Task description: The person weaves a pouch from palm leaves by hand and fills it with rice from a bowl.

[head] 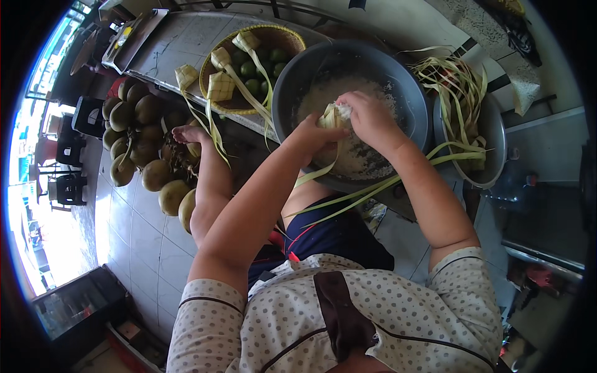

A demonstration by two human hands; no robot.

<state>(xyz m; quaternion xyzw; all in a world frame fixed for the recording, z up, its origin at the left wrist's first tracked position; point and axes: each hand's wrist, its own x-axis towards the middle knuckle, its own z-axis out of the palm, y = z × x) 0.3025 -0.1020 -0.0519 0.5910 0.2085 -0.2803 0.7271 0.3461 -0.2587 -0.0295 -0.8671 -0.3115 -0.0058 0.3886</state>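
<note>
Over a large grey basin (290, 79), my left hand (313, 135) grips a woven palm-leaf pouch (330, 117). Its long leaf tails seem to trail down across the basin's near rim. My right hand (371, 116) is at the pouch's top, its fingers pinching white rice grains (344, 111). More wet rice (322, 95) covers the basin's bottom, partly hidden under my hands. Several closed pouches (221, 86) with long leaf tails rest left of the basin, on and beside a yellow-rimmed woven basket (207, 60) with green fruit (248, 70) in it.
A metal bowl (498, 140) of palm-leaf strips and pouches (459, 102) stands right of the basin. Several coconuts (156, 175) are heaped on the tiled floor (144, 224) near my bare foot. A large clear plastic bottle (510, 182) is at the right. Black stools (70, 189) stand far left.
</note>
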